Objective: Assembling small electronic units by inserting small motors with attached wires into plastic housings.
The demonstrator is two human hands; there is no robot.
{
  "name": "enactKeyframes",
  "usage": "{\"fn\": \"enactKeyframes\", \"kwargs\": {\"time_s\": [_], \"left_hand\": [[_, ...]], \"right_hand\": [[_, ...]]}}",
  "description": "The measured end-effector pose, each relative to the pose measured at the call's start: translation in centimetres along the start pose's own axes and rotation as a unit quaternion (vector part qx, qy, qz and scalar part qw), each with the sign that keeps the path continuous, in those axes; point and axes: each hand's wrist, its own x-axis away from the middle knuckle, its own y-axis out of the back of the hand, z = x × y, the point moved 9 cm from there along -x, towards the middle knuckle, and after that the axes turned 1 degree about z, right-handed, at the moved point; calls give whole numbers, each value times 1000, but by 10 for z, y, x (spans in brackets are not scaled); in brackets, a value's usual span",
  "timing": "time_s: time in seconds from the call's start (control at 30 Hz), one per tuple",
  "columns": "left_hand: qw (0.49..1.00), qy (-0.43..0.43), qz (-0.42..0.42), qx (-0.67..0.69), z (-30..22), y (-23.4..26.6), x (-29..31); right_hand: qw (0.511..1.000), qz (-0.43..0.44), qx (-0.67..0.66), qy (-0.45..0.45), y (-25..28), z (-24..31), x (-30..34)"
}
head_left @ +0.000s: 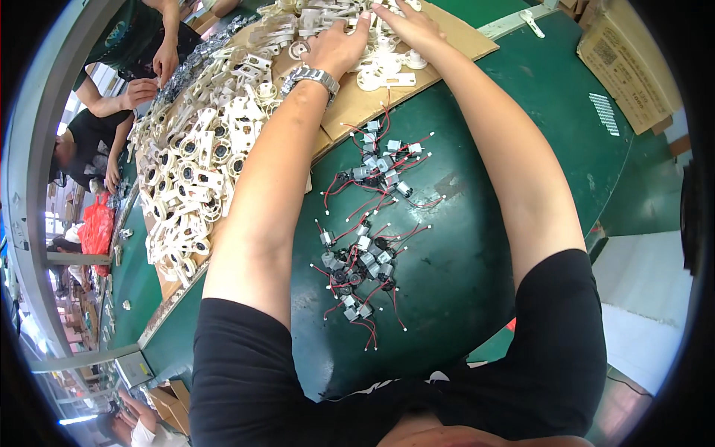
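Both arms stretch away from me to the far edge of a heap of cream-white plastic housings (197, 167) on flattened cardboard (465, 45). My left hand (337, 51), with a metal watch at the wrist, lies over the heap, fingers apart and touching the housings. Just right of it, my right hand (411, 28) also rests on the parts with fingers spread, its tips near the top rim of the picture. No part is plainly gripped in either hand. A round-ended white housing (383, 80) lies on the cardboard just below the hands.
Between my forearms, small motors with red wires lie in two clusters, one farther (380, 164) and one nearer (357, 268), on the green table (454, 283). At right are a cardboard box (633, 67) and a white strip sheet (603, 114). Co-workers' hands (153, 82) work at the left.
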Motion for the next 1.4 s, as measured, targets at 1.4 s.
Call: {"fn": "enactKeyframes", "kwargs": {"time_s": [1.4], "left_hand": [[991,26,75,104,42,14,-17]], "right_hand": [[993,22,38,107,14,-1,55]]}}
